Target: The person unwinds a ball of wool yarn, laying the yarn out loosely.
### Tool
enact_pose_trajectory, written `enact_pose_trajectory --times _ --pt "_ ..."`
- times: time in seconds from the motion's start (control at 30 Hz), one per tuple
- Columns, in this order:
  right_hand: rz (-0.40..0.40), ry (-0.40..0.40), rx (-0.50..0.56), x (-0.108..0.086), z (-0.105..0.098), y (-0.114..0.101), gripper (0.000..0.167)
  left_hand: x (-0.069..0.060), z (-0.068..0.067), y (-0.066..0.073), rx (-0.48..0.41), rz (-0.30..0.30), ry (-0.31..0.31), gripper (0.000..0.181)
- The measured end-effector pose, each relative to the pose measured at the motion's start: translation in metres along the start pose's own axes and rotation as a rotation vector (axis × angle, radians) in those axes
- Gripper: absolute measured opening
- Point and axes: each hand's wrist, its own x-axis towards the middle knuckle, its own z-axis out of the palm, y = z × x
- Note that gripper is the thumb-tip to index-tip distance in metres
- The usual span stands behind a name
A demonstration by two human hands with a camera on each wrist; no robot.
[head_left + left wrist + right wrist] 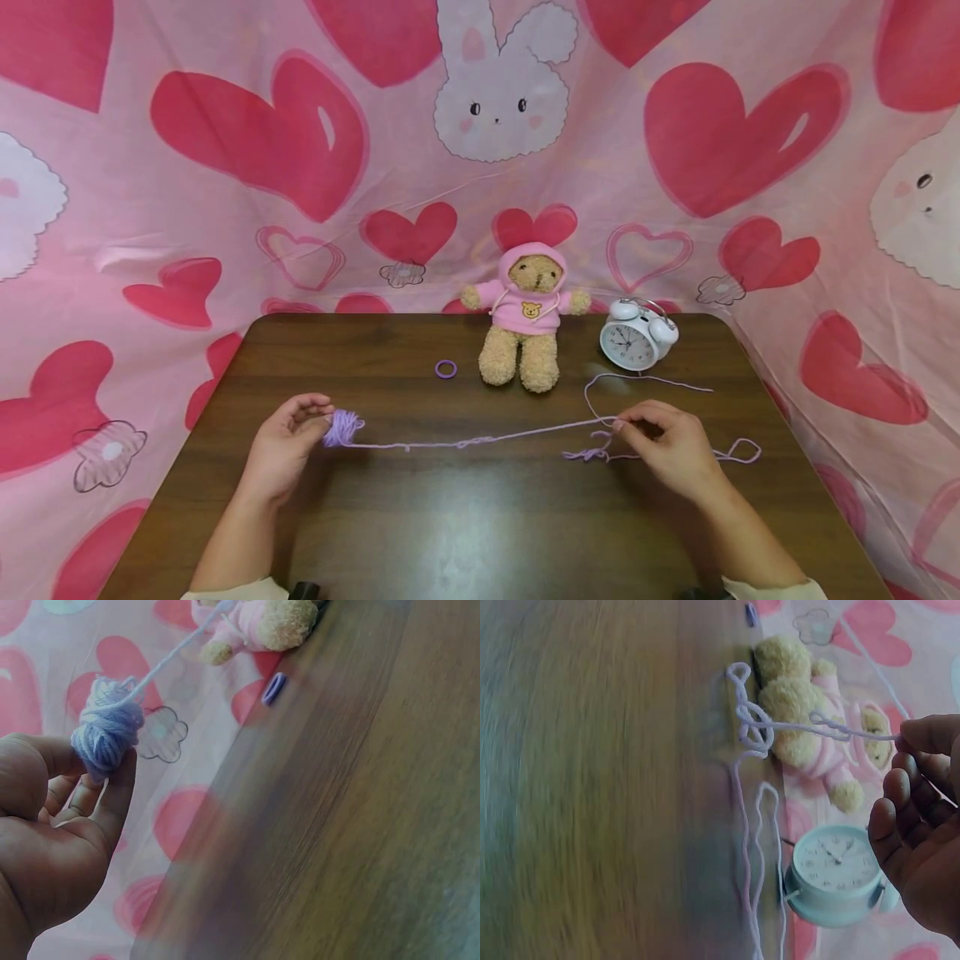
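Note:
At the left of the head view my left hand (pixel 281 446) pinches a small wound ball of lilac yarn (pixel 342 427) between thumb and fingers. The left wrist view shows the yarn ball (pixel 109 731) at the fingertips of that hand (pixel 67 817). From it a strand (pixel 487 439) runs across above the table to my right hand (pixel 671 442), whose thumb and forefinger pinch it. Loose yarn (pixel 588 453) with a tangled loop lies below and beside the right hand. In the right wrist view, the tangled loops (pixel 754 727) hang near the pinching hand (pixel 926 825).
A brown wooden table (pixel 450 533) lies beneath. At its back sit a teddy bear (pixel 525 321) in a pink hoodie and a white twin-bell alarm clock (pixel 628 345). A purple ring (pixel 446 369) lies left of the bear. Behind hangs a pink heart-patterned cloth (pixel 420 150).

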Motion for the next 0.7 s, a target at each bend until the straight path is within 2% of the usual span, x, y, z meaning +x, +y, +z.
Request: enact_pose_trajectory --times 0.27,0.47,0.7 --pt "0.044 0.016 -0.049 -0.004 -0.022 0.01 0.017 0.0 -0.015 -0.002 -0.048 0.013 0.024 0.025" --pt "0.071 0.029 -0.11 -0.009 -0.038 0.017 0.016 -0.002 -0.027 -0.002 -0.052 0.034 0.033 0.023" --pt "0.086 0.049 -0.168 -0.014 -0.055 0.027 0.013 -0.003 -0.036 -0.002 -0.079 0.05 0.067 0.022"
